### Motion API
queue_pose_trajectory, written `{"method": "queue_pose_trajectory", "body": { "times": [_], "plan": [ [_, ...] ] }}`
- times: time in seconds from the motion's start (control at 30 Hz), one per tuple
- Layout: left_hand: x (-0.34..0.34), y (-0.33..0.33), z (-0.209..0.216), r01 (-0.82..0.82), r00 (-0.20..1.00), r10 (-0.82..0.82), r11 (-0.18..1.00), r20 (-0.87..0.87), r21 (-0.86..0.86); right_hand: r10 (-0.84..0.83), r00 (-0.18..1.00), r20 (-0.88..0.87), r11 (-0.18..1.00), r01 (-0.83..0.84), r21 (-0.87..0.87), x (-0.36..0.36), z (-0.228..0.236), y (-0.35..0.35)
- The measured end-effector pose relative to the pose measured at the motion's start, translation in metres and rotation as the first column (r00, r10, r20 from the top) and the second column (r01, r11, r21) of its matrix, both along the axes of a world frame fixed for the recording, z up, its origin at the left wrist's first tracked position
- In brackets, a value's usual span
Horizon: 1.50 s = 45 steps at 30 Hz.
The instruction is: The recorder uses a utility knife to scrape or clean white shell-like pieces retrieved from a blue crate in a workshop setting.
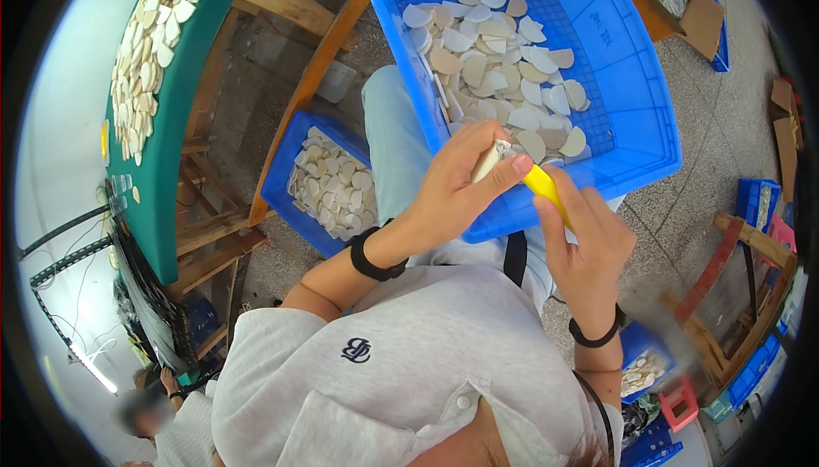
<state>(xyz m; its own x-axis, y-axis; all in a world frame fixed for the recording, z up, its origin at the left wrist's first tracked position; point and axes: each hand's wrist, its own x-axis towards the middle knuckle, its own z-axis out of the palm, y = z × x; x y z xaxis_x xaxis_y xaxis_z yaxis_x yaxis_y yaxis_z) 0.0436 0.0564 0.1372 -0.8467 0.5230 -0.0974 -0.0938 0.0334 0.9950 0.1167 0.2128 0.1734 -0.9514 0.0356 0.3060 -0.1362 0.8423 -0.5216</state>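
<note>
My left hand is closed on a cream-white flat piece, pinched between thumb and fingers. My right hand grips a yellow-handled tool, and its far end meets the piece beside my left thumb. The tool's tip is partly hidden, so its exact kind does not show. Both hands are over the near edge of a large blue crate by my lap. Inside it lies a loose heap of pale half-round pieces.
A smaller blue crate of similar pieces stands at left on the floor. Beyond it, a green-topped table carries more pieces. Wooden frames, a pink stool and cardboard boxes stand right. Another person is at lower left.
</note>
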Motion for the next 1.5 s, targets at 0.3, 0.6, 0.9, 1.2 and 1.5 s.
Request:
{"method": "queue_pose_trajectory", "body": {
  "times": [0.3, 0.6, 0.9, 1.2, 1.5],
  "plan": [
    [-0.011, -0.002, 0.013, 0.028, 0.714, -0.389, 0.847, 0.582, 0.531, -0.208, 0.978, -0.026, 0.948, 0.195, -0.25, -0.005, -0.003, 0.006],
    [-0.013, -0.003, 0.012, -0.016, 0.598, -0.49, 0.784, 0.635, 0.62, -0.151, 0.988, 0.029, 0.934, 0.152, -0.324, 0.0, -0.001, 0.006],
    [-0.006, -0.004, 0.021, 0.064, 0.761, -0.287, 0.926, 0.582, 0.372, -0.019, 0.999, 0.04, 0.965, 0.029, -0.261, 0.002, 0.008, 0.0],
    [-0.001, -0.003, 0.022, 0.116, 0.938, -0.148, 0.986, 0.314, 0.119, 0.02, 1.0, 0.022, 0.99, -0.017, -0.141, 0.004, 0.006, 0.001],
    [0.001, -0.001, 0.011, 0.058, 0.998, -0.058, 0.998, 0.013, 0.015, 0.014, 1.0, 0.006, 0.999, -0.014, -0.041, 0.004, 0.006, 0.003]
  ]
}}
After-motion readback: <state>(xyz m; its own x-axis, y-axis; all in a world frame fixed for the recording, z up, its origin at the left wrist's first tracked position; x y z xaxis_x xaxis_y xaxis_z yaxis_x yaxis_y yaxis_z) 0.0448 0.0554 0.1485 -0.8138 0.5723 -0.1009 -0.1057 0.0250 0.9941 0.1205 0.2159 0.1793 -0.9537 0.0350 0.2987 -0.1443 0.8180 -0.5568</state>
